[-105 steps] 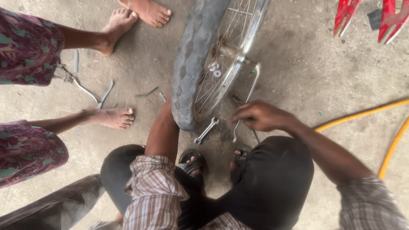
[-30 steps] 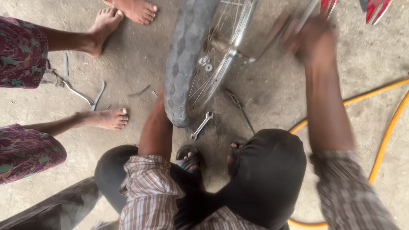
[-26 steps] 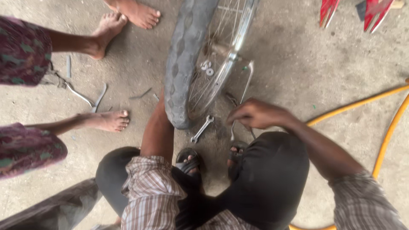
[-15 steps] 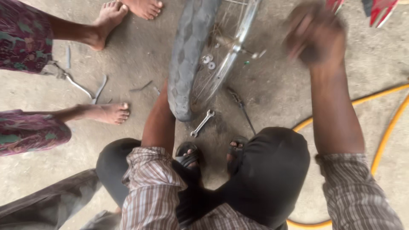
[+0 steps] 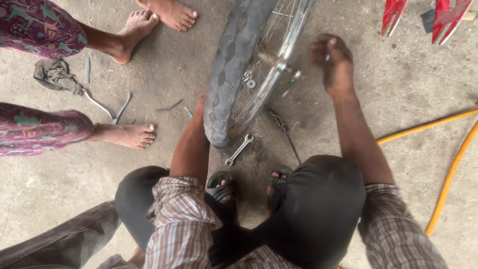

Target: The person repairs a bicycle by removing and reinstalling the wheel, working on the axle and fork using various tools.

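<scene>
A bicycle wheel (image 5: 234,74) with a worn grey tyre and shiny spoked rim stands upright on the concrete in front of my knees. My left hand (image 5: 199,107) grips the tyre's left side, its fingers out of sight behind the rubber. To the right of the hub (image 5: 279,65), my right hand (image 5: 333,60) hangs raised and blurred, fingers curled; whether it holds anything is unclear. A thin metal piece (image 5: 290,85) sticks out at the axle. On the ground below the tyre lies a small spanner (image 5: 239,149).
Another person's bare feet (image 5: 127,135) and patterned trousers are at the left, beside a rag (image 5: 52,74) and bent metal levers (image 5: 107,107). An orange hose (image 5: 448,164) curves along the right. Red metal parts (image 5: 443,17) sit at the top right. My sandalled feet (image 5: 221,187) are below the wheel.
My right hand swung between the floor by the spanner and the hub; since half a second ago it has dropped slightly beside the axle. My left hand has stayed on the tyre.
</scene>
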